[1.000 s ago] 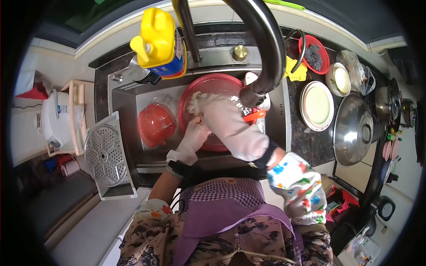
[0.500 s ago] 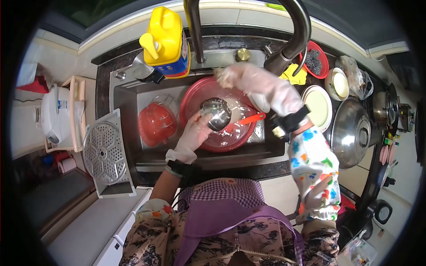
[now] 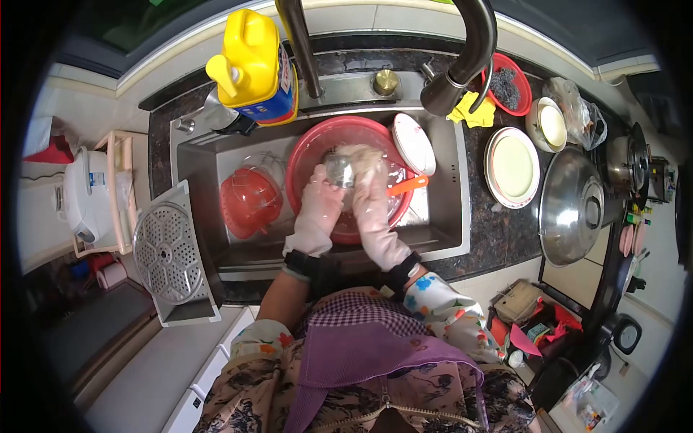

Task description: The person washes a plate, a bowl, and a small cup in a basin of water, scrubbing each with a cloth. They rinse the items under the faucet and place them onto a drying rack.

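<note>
In the wash basin (image 3: 294, 162), a red one with water in it, my gloved left hand (image 3: 319, 206) grips a small shiny metal bowl (image 3: 338, 172). My gloved right hand (image 3: 372, 209) is closed on a pale, wet scrubbing cloth (image 3: 361, 153), which lies against the bowl's far right side. The right fingertips are partly covered by the cloth. Just right of that hand, an orange handle (image 3: 408, 185) sticks out over the basin rim; its other end is hidden. A white bowl (image 3: 413, 144) leans beside the basin.
A red strainer basket (image 3: 249, 203) sits in the sink's left side. Behind stands a yellow jug (image 3: 253, 61); the faucet (image 3: 447, 90) arches over the back right. Stacked plates (image 3: 514, 167) and a large metal lid (image 3: 572, 208) line the right counter. A perforated steamer plate (image 3: 170, 252) is at left.
My right hand has come down from above the basin's far right rim to the metal bowl, bringing the cloth against it. The bowl has tilted and shifted slightly in my left hand.
</note>
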Action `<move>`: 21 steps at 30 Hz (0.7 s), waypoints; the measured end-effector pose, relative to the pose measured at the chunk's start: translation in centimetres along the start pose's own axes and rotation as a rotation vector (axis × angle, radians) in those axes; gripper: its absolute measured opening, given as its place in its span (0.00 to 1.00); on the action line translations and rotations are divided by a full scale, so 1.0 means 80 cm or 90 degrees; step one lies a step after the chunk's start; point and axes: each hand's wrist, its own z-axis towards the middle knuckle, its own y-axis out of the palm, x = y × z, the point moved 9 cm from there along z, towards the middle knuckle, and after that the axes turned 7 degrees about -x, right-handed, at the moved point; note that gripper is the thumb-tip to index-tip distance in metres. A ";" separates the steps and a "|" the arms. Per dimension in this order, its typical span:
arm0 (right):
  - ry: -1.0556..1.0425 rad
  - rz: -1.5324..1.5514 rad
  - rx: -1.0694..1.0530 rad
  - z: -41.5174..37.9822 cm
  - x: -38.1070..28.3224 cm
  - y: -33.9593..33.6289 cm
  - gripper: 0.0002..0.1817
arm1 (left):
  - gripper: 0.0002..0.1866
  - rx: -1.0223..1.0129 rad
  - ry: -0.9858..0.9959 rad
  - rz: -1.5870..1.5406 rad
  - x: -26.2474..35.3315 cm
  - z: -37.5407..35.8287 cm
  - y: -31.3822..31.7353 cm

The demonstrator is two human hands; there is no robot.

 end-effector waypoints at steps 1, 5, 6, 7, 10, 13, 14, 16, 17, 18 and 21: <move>0.002 -0.002 -0.001 0.004 0.024 -0.010 0.21 | 0.08 -0.055 0.016 0.033 0.011 -0.010 0.014; 0.366 0.315 -0.013 0.007 0.058 -0.021 0.13 | 0.11 -0.178 0.021 0.317 0.039 -0.036 0.068; 0.505 0.356 -0.032 0.004 0.064 -0.016 0.13 | 0.12 -0.165 -0.048 0.077 0.032 -0.038 0.062; 0.505 0.355 -0.032 0.006 0.042 -0.020 0.13 | 0.17 -0.239 0.081 0.496 0.048 -0.002 -0.011; 0.538 0.393 -0.121 0.005 0.014 -0.009 0.14 | 0.24 -0.162 -0.134 0.075 0.018 -0.027 0.020; 0.413 0.408 -0.100 0.020 0.004 -0.020 0.16 | 0.28 -0.106 -0.154 0.294 0.012 -0.019 -0.005; 0.414 0.407 -0.101 0.016 0.006 -0.019 0.16 | 0.28 -0.106 -0.153 0.293 0.010 -0.014 -0.007; 0.205 0.131 -0.151 0.024 -0.016 -0.023 0.15 | 0.39 0.008 -0.303 0.260 -0.016 -0.024 -0.002; 0.033 0.115 -0.107 0.022 -0.040 -0.019 0.11 | 0.42 -0.050 -0.317 0.312 -0.022 -0.026 0.013; 0.033 0.114 -0.106 0.018 -0.046 -0.020 0.11 | 0.42 -0.050 -0.317 0.311 -0.021 -0.027 0.020; -0.079 -0.319 -0.413 -0.006 -0.102 0.033 0.07 | 0.38 -0.138 -0.340 0.301 -0.018 -0.030 0.021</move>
